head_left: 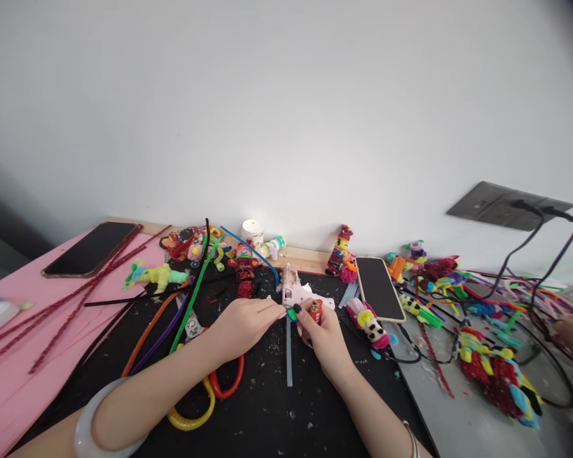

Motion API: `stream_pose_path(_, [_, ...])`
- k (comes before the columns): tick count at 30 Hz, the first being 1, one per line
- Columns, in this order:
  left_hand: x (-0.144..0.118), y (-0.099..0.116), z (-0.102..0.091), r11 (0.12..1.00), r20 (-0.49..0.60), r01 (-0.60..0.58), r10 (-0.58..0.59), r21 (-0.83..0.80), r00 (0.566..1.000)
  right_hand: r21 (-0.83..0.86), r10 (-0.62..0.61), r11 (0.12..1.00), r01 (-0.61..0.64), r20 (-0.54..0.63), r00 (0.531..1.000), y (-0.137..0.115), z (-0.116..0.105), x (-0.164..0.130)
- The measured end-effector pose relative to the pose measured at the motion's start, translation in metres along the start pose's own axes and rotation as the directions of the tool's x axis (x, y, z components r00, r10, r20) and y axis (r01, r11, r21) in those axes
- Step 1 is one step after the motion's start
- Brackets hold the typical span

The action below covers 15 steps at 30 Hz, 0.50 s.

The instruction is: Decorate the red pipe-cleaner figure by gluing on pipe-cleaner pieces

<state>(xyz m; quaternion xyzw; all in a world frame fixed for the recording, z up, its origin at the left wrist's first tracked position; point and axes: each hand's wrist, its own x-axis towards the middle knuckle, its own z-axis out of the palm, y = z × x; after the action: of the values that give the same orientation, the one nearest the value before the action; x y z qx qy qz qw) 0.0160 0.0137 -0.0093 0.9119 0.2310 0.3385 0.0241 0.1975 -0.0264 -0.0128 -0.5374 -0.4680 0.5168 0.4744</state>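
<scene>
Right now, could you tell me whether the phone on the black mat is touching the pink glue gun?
Apart. The head view shows bare black mat between the phone and the pink glue gun.

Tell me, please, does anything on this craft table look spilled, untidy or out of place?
Yes. Small pale scraps are scattered over the black mat, mostly around the left hand and right hand. On the grey surface at the right, pipe cleaners and black cables lie tangled. Nothing looks broken.
</scene>
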Motion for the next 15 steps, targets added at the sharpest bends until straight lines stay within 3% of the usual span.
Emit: stream_pose_path(15, [0.0001,-0.0004,-0.0003,1.0,0.01,0.0,0.0,-0.027,1.0,0.013,0.002,1.0,-0.002,-0.001,1.0,-0.0001,-0.0005,0.0004])
